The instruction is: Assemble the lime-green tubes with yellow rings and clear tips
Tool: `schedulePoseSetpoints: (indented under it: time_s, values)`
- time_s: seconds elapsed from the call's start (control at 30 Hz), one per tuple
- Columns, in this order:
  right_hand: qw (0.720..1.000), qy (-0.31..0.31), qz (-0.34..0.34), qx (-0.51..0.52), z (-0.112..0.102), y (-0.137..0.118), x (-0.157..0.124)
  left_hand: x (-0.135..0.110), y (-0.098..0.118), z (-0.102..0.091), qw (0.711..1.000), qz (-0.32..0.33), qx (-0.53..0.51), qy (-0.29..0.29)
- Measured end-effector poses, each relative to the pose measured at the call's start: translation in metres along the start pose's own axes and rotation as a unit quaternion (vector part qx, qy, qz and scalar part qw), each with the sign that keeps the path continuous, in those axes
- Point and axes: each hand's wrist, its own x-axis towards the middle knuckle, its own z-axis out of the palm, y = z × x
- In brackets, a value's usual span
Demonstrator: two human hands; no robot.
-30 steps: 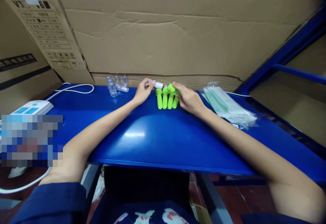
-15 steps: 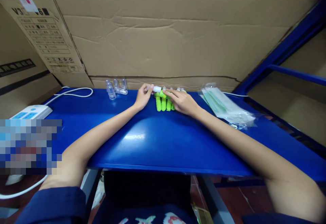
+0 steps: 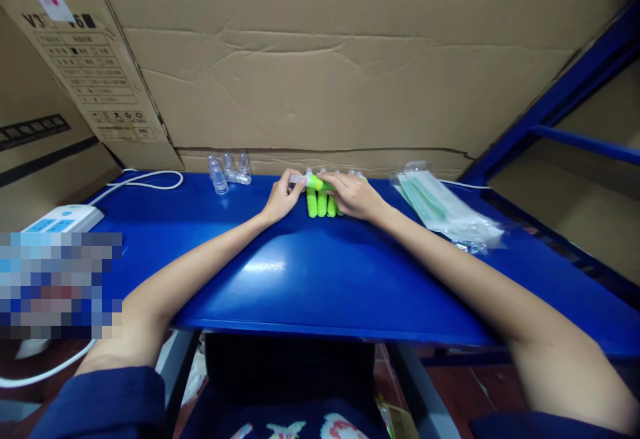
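1. The left hand [image 3: 281, 196] and right hand [image 3: 351, 195] are closing in on each other above the green pieces [image 3: 320, 202].
2. The green piece [image 3: 316, 183] in the right hand is meeting the clear cap [image 3: 298, 178] held by the left.

Bare blue table [image 3: 300, 272] before the hands; clear caps [image 3: 227, 171] left, plastic bags [image 3: 445, 209] right.

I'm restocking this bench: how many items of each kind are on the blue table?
Lime-green plastic tubes, lying plus held: at least 4, some hidden by hands
Small clear plastic caps: 4
Clear plastic packets: 1 stack
White power strip: 1
Total: at least 10
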Motion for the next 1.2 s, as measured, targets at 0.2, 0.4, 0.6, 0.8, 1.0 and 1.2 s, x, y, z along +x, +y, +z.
schedulePoseSetpoints:
  time_s: [0.2,0.4,0.6,0.8,1.0,1.2]
  values:
    - [0.999,-0.033,0.029,-0.007,-0.006,-0.009,0.003,0.002,-0.001,0.004,0.999,0.022,-0.04,0.002]
    - [0.999,-0.046,0.019,0.009,-0.004,-0.022,-0.002,0.002,-0.001,0.01,0.996,0.011,-0.085,-0.029]
    - [0.999,-0.012,-0.01,0.049,-0.001,-0.024,-0.005,-0.001,0.007,0.008,0.996,0.039,-0.065,-0.042]
    - [0.998,0.022,-0.037,0.037,0.009,-0.016,-0.012,-0.003,0.009,0.005,0.996,0.044,-0.038,-0.068]
    - [0.999,0.015,-0.046,-0.012,0.014,-0.018,-0.014,-0.006,0.007,-0.001,0.995,0.096,-0.003,-0.035]
    - [0.992,-0.053,-0.05,-0.105,0.017,-0.032,-0.013,-0.006,0.004,-0.004,0.991,0.102,0.085,-0.029]
